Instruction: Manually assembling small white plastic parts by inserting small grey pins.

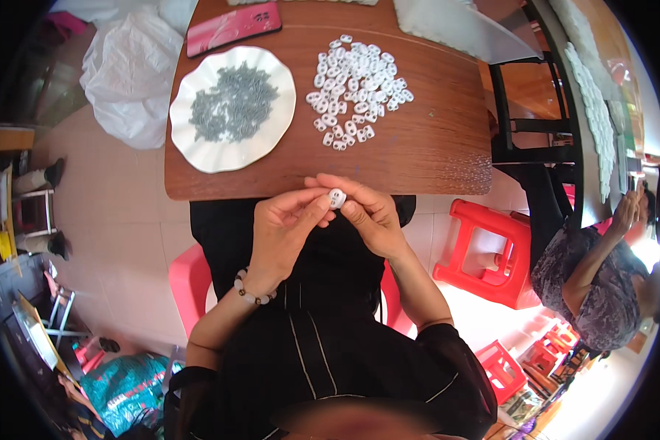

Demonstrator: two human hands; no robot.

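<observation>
Here, white piece (pixel 336 198) between fingers (pixel 354 211), any lettering illegible

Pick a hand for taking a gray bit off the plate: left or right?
Likely the left hand: the plate lies on that side, nearer it than the right hand. Both hold the small white piece, so the right would need to hold it alone.

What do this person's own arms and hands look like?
The left hand and right hand wear no gloves. A bracelet of rounded whitish and darker brownish beads circles the left wrist; the right wrist is unadorned. Black, sheer-looking sleeves end near the elbows.
</observation>
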